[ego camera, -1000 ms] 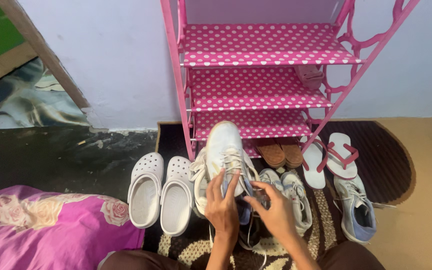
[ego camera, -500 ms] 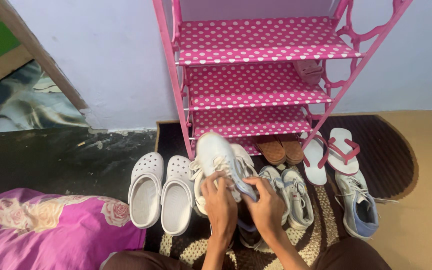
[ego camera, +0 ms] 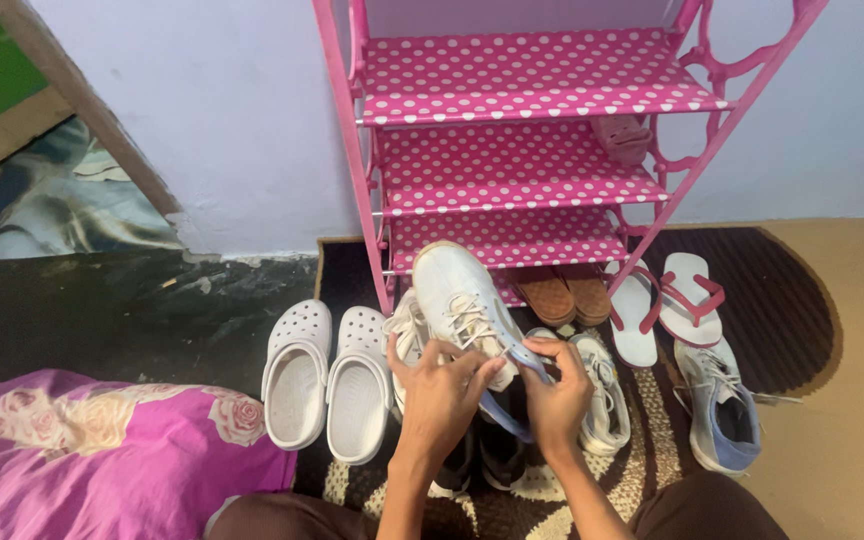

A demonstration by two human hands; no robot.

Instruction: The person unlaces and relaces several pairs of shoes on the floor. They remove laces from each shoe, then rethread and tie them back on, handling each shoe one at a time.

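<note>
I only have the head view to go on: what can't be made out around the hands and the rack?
- White sneaker: heel hidden by left hand and right hand.
- Dark shoes: mostly covered by both hands.
- Pink item on the pink rack: partly behind the frame, kind unclear.
- Brown shoes: toes hidden under the lowest shelf.
- Rack top: cut off by the upper edge.

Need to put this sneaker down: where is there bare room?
The pink rack's top shelf is bare; the second is clear left of the pink shoe. The rug between clogs and flip-flops is crowded.
</note>
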